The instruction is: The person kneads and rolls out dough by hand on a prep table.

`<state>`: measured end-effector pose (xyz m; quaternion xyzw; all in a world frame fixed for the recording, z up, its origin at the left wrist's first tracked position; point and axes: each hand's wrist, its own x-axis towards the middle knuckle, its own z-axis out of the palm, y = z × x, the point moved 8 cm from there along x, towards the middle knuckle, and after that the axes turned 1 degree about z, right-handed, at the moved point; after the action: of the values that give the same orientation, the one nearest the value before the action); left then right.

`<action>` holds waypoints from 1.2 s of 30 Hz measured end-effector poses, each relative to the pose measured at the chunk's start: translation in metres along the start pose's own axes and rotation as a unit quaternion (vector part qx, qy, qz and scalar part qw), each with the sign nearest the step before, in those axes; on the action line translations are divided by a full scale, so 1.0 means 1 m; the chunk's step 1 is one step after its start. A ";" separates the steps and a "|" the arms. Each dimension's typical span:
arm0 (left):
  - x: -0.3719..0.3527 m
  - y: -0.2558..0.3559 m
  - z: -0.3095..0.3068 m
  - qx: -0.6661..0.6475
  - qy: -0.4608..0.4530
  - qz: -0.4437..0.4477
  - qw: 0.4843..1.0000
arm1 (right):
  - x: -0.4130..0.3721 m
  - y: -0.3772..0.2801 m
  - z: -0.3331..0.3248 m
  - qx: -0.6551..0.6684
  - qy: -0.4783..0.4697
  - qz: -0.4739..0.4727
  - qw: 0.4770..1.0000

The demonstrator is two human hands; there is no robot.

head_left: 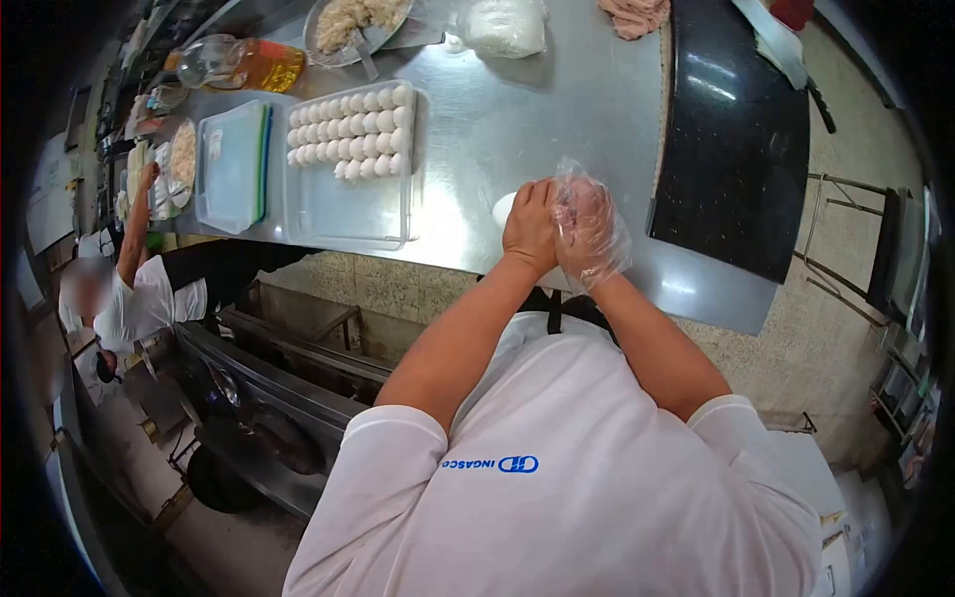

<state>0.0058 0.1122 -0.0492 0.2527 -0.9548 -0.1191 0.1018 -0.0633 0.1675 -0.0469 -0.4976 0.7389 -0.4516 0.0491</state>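
My left hand (pixel 530 225), bare, presses against my right hand (pixel 593 231) over the steel table, its fingers curled. A loose clear plastic glove (pixel 614 249) covers the right hand. The two hands meet palm to palm, and I cannot tell what lies between them. Just left of my left hand sits a smooth white ball (pixel 503 210), partly hidden by the fingers. Further left, a clear plastic tray (pixel 348 211) holds rows of similar white balls (pixel 358 124), packed at its far side.
A black slab (pixel 736 139) covers the table's right end. At the back are a plastic-wrapped white lump (pixel 505 27), a pink lump (pixel 635 15) and a bowl (pixel 323 40) of pale shreds. Lidded containers (pixel 229 164) and an oil bottle (pixel 269 66) stand left; a co-worker (pixel 149 289) reaches over beyond.
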 end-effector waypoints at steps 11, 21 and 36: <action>0.101 -0.075 0.018 -0.102 -0.080 0.021 0.991 | 0.103 0.038 0.038 -0.070 -0.001 0.090 0.993; 0.125 -0.089 0.000 0.017 0.100 0.001 0.995 | 0.155 0.080 0.074 -0.371 -0.138 0.017 0.918; -0.056 -0.050 -0.017 -0.267 -0.056 0.104 0.956 | -0.004 -0.057 0.011 -0.286 -0.105 0.049 0.951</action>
<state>0.0811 0.0955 -0.0550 0.1088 -0.9132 -0.3726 0.1241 -0.0164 0.1581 -0.0145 -0.4986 0.8512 -0.1636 0.0041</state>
